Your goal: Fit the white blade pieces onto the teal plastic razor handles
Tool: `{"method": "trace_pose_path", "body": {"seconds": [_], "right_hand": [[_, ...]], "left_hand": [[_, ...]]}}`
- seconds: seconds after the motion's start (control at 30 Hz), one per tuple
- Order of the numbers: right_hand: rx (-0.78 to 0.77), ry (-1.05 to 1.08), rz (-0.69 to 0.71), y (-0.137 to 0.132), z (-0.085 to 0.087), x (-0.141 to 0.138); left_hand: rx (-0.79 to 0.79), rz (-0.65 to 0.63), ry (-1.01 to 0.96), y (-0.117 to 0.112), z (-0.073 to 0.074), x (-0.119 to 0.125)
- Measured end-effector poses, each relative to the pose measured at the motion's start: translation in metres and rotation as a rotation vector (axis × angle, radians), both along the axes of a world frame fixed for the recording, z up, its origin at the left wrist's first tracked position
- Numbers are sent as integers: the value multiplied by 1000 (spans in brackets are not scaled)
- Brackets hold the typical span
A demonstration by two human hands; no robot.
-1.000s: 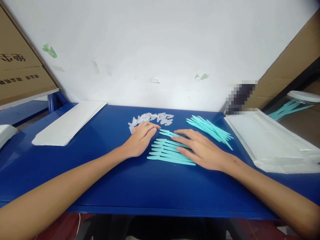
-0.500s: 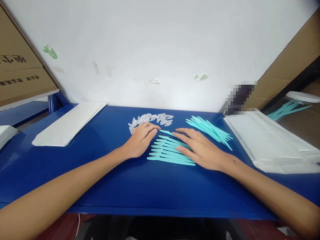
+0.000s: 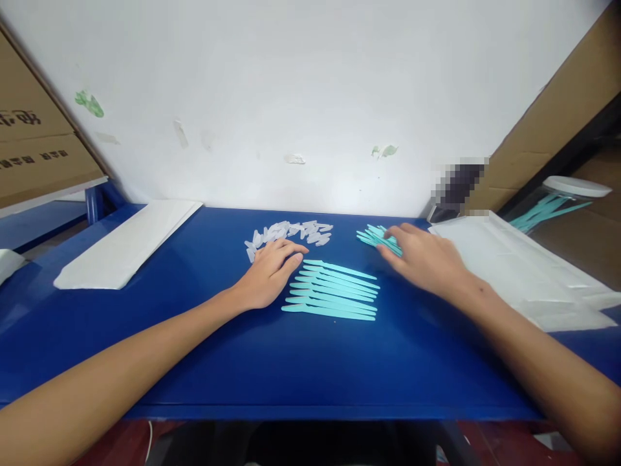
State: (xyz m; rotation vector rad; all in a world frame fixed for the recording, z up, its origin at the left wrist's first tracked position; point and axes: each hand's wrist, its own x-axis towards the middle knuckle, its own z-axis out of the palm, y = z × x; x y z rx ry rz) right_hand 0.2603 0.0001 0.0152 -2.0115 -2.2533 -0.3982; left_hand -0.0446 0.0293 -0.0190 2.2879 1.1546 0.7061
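Observation:
A neat row of several teal plastic sticks (image 3: 332, 291) lies side by side on the blue table (image 3: 242, 349). My left hand (image 3: 269, 272) rests flat at the row's left end, fingers stretched toward a heap of small clear plastic caps (image 3: 286, 232). Over a loose pile of teal sticks (image 3: 373, 237) further back on the right lies my right hand (image 3: 427, 259), fingers spread and touching the pile. It covers most of that pile.
A white sheet stack (image 3: 126, 243) lies at the left, another white stack (image 3: 519, 265) at the right. Cardboard boxes (image 3: 33, 142) stand at the far left. A clear lidded jar (image 3: 557, 200) with teal sticks sits at the far right.
My right hand has left the neat row and moved back and right onto the loose teal pile. The left hand has stayed put.

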Motion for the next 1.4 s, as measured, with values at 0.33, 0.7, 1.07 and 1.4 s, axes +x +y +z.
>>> {"method": "trace_pose_path", "body": {"seconds": [0.33,0.7,1.07,1.4], "right_hand": [[-321,-127,-347,12,1,32],[33,-133,16,1,-4,-11],[-31,43,246,4,-31,-34],[-60,105,442,-9,-27,-44]], "left_hand": [[-11,-9,6,1,-1,-1],[-25,-2,0,1,-1,-1],[-20,-7,12,3,-2,-1],[9,-15,44,1,0,1]]}}
